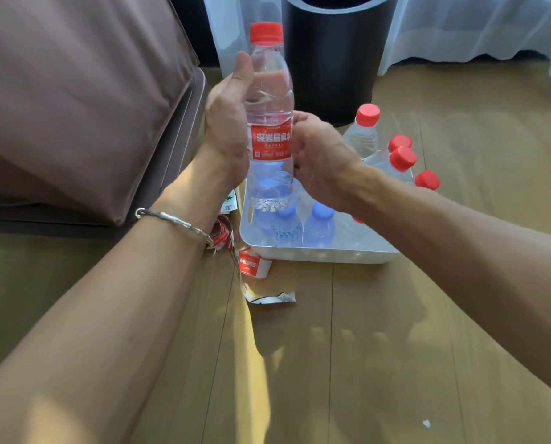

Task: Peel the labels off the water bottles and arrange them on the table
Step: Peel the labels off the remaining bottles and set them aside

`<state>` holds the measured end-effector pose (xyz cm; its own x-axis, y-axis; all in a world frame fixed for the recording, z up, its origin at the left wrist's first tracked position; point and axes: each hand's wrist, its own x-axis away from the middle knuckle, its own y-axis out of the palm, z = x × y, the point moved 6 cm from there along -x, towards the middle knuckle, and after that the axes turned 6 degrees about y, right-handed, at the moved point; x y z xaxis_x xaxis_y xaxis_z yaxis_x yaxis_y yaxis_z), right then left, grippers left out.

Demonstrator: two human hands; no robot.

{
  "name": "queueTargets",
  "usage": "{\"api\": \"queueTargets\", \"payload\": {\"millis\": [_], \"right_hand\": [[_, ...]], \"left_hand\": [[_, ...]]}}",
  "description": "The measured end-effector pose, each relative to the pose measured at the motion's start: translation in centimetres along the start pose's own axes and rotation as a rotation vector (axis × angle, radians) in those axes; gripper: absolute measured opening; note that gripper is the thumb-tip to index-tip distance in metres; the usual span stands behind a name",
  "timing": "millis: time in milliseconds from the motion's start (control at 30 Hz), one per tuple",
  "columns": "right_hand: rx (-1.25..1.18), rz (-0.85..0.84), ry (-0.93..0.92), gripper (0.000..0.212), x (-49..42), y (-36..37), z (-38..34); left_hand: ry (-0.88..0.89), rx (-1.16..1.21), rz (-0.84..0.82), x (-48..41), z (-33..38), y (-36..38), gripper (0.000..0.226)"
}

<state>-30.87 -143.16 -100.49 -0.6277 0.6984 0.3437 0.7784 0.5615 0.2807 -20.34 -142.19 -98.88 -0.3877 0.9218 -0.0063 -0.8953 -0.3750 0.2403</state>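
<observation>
I hold a clear water bottle with a red cap upright above the tray. Its red label is still wrapped round the middle. My left hand grips the bottle from the left, thumb up along its shoulder. My right hand curls round the label's right edge, fingers hidden behind the bottle. A white tray below holds bottles with blue caps lying down. Bare bottles with red caps stand behind my right wrist. Torn red and white labels lie on the wood in front of the tray.
A black cylindrical bin stands behind the bottle, with white curtains beyond. A brown cushioned seat fills the left. A torn label strip and a small white scrap lie on the wooden surface.
</observation>
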Motion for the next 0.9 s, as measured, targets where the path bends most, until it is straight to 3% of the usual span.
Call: {"api": "queueTargets", "payload": {"millis": [100,233,367,500,600,700,767,900], "right_hand": [[0.039,-0.065,-0.003,0.055,0.3,0.4,-0.1],[-0.016,-0.07,0.024,0.064,0.5,0.5,0.7],[0.042,-0.124,0.068,0.045,0.4,1.0,0.9],[0.002,-0.178,0.094,0.032,0.1,1.3,1.0],[0.058,-0.015,0.068,0.028,-0.3,0.5,1.4],[0.185,0.116,0.057,0.033,-0.3,-0.6,1.5],[0.153,0.072,0.055,0.028,-0.4,-1.0,1.3],[0.119,-0.089,0.065,0.027,-0.4,-0.8,0.7]], "left_hand": [[-0.026,0.093,0.024,0.1,-0.5,-0.3,0.048],[-0.06,0.308,0.053,0.3,-1.2,-0.5,0.055],[-0.067,0.335,0.091,0.5,-1.6,-0.3,0.056],[-0.01,0.052,0.19,0.5,-2.1,-1.3,0.05],[0.093,-0.432,0.282,1.2,-0.8,-1.2,0.052],[0.127,-0.74,0.125,1.3,0.6,0.3,0.044],[0.082,-0.774,0.032,1.1,1.1,1.0,0.035],[0.008,-0.689,0.026,0.7,2.4,0.6,0.035]]}}
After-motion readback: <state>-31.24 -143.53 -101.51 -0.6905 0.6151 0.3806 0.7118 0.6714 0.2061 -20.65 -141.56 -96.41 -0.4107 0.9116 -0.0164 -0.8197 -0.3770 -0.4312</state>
